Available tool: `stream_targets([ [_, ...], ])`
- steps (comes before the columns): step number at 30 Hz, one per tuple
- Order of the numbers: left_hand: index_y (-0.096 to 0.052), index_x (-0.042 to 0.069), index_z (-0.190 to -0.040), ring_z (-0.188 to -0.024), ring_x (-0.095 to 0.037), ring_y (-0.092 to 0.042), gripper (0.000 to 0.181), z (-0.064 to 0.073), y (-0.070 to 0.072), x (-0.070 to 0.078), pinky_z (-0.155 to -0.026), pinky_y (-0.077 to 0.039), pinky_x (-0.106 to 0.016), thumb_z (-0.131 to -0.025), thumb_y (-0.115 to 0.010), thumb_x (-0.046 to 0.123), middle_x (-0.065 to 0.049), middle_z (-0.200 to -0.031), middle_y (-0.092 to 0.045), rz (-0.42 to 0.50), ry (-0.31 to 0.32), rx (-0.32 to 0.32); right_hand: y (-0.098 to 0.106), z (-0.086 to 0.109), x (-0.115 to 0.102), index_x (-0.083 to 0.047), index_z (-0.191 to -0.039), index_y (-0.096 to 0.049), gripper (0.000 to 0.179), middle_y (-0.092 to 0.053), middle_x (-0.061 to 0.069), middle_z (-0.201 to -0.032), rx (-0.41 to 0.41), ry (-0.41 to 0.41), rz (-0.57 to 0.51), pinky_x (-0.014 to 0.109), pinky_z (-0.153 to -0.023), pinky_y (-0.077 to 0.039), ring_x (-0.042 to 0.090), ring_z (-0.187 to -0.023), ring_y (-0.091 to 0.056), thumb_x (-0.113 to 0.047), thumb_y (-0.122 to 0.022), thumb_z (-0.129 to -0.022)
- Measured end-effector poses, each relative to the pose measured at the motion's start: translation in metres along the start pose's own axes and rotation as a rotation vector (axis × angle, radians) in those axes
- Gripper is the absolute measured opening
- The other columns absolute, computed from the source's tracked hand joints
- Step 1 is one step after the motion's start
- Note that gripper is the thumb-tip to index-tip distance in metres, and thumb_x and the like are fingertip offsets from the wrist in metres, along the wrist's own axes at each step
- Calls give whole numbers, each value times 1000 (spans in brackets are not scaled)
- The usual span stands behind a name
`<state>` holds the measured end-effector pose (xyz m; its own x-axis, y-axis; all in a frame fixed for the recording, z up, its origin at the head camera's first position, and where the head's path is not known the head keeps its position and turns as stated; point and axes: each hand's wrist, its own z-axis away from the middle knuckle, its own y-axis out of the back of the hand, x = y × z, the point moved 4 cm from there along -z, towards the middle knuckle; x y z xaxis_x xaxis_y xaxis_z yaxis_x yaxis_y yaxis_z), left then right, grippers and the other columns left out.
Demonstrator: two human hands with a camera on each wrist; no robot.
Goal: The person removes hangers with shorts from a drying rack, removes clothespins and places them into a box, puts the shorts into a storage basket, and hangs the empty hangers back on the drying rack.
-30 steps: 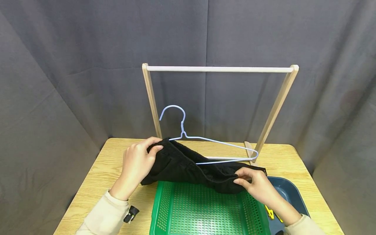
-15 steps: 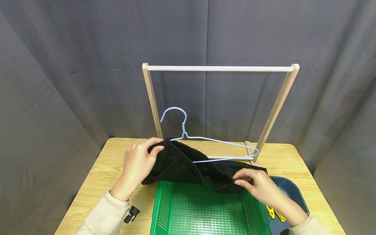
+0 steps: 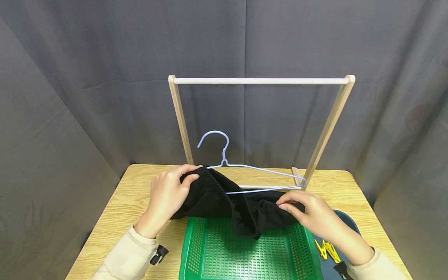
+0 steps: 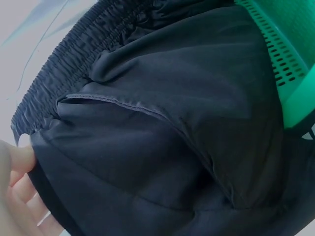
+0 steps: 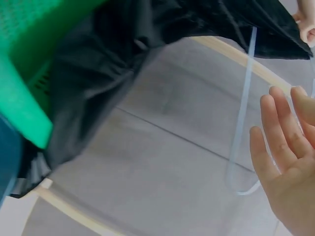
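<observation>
Black shorts [image 3: 210, 198] with an elastic waistband and a slanted pocket, which shows in the left wrist view, lie across the far end of a green basket [image 3: 185, 249]. My left hand [image 3: 169, 188] pinches the waistband's left end between thumb and fingers. A pale blue hanger [image 3: 262, 169] has its left end inside the waistband; its hook and right end stick out. My right hand [image 3: 313, 212] is in front of the shorts' right part. In the right wrist view its fingers [image 5: 278, 132] are loosely extended, apart from the cloth, with nothing between them.
A wooden rack [image 3: 178, 116] with a white top bar [image 3: 260, 81] stands at the table's back. Right of the basket is a dark blue tray [image 3: 344, 217] with yellow clothespins [image 3: 330, 251], partly under the right arm. A grey curtain [image 3: 87, 97] surrounds the table.
My right hand has let go of the waistband, whose front edge has dropped over the basket. The hanger has shifted slightly right at its hook, and my left hand slightly right.
</observation>
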<state>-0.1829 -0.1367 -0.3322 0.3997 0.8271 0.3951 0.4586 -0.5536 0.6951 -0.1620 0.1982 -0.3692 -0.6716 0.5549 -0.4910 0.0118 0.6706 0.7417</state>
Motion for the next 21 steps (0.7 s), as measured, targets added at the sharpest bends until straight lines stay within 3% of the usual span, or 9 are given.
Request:
stream_targets([
  [8,-79,21,-102,-64,-28,-67,21,0,-3,3,-49,-42,-40,-81,-81,21,-3,-94,-76,-8,3,-3,16,-21,-19,-19,-95,-73,36,-71,-11,-91,140,163,-6,18,-73,-48,8,-82,-66,8,-80,-73],
  [11,-79,21,-103,-64,-27,-67,22,0,-4,4,-49,-40,-39,-81,-81,22,-1,-96,-76,-13,9,-12,21,-29,-22,-15,-95,-73,33,-72,-8,-89,202,147,-11,18,-88,-47,8,-80,-67,9,-80,-73],
  [15,-79,22,-104,-63,-26,-66,22,1,-5,5,-48,-39,-38,-82,-81,24,-1,-98,-76,-15,14,-25,25,-37,-26,-11,-95,-74,30,-72,-6,-89,263,94,-22,15,-88,-45,7,-77,-63,10,-79,-75],
  [18,-79,21,-104,-63,-26,-66,22,1,-6,6,-49,-41,-38,-82,-81,24,-1,-98,-76,-13,14,-29,27,-42,-27,-12,-95,-74,27,-71,-7,-88,292,72,-4,17,-70,-44,7,-75,-59,7,-79,-77],
  [21,-79,20,-104,-60,-25,-64,23,0,-7,7,-48,-40,-37,-82,-81,24,-1,-98,-76,-9,12,-32,27,-48,-26,-13,-96,-74,24,-70,-8,-87,312,59,21,20,-68,-44,6,-75,-58,4,-79,-80],
])
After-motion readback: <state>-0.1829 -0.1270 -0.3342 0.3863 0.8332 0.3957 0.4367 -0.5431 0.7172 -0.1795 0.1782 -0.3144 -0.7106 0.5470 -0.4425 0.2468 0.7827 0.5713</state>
